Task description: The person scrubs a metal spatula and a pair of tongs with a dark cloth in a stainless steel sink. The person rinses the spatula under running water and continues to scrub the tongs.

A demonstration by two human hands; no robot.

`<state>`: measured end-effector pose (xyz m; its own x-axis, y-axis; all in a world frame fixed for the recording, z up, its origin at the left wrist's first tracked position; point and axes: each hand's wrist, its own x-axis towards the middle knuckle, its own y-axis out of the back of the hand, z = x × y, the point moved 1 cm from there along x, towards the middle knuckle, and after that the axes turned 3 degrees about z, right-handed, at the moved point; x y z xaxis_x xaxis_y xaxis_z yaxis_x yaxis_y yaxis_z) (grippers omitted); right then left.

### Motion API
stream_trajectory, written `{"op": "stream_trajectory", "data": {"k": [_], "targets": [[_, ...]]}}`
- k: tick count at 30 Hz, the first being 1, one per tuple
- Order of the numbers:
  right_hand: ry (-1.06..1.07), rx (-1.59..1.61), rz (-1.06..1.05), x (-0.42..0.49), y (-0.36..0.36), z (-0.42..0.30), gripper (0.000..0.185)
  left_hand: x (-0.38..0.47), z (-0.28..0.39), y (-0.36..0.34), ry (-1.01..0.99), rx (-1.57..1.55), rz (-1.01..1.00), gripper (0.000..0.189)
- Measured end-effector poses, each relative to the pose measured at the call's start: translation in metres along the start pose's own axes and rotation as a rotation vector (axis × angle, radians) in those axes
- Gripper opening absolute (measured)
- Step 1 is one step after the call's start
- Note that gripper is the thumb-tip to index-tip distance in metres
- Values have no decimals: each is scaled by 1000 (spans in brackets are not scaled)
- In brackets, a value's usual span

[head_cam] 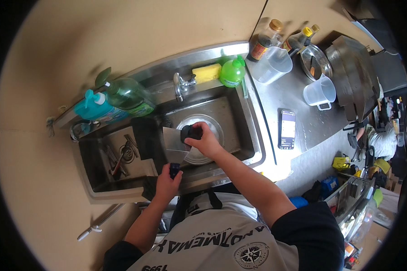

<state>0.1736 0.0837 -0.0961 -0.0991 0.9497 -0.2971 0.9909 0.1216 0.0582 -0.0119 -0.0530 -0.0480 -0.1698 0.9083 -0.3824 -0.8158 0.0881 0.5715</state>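
My left hand [168, 181] is closed on a small dark object [174, 170] at the sink's front edge; I cannot tell what it is. Over the right basin, my right hand [203, 140] grips a dark, crumpled item [189, 132] between thumb and fingers. Beside it, a flat, pale, sheet-like piece [177, 140] spans part of the space between the hands; whether it joins either held item is unclear. Below the right hand, a round metal lid or dish [218, 130] lies in the stainless steel sink [239, 142]. Metal utensils [113, 162] lie in the left basin.
A chrome faucet [178, 87], yellow sponge [207, 73], green pump bottle [232, 73], large green bottle [130, 96] and blue pump bottle [100, 107] line the sink's back. On the right counter are a smartphone [287, 128], plastic jugs [274, 66] and sauce bottles [262, 44]. A person [383, 144] is far right.
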Motion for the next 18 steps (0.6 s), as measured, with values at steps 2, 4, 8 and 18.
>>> {"op": "stream_trajectory", "data": {"k": [2, 4, 8, 18], "targets": [[-22, 18, -88, 4, 0, 12, 55, 1, -3, 3, -12, -5, -5, 47], [-41, -27, -146, 4, 3, 10, 54, 0, 4, 5, -44, -2, -10, 47], [-139, 51, -209, 6, 3, 4, 40, -1, 4, 6, 24, -84, -51, 45], [-378, 345, -84, 16, -6, 30, 31, 3, 2, -5, -25, -37, -5, 46]]}}
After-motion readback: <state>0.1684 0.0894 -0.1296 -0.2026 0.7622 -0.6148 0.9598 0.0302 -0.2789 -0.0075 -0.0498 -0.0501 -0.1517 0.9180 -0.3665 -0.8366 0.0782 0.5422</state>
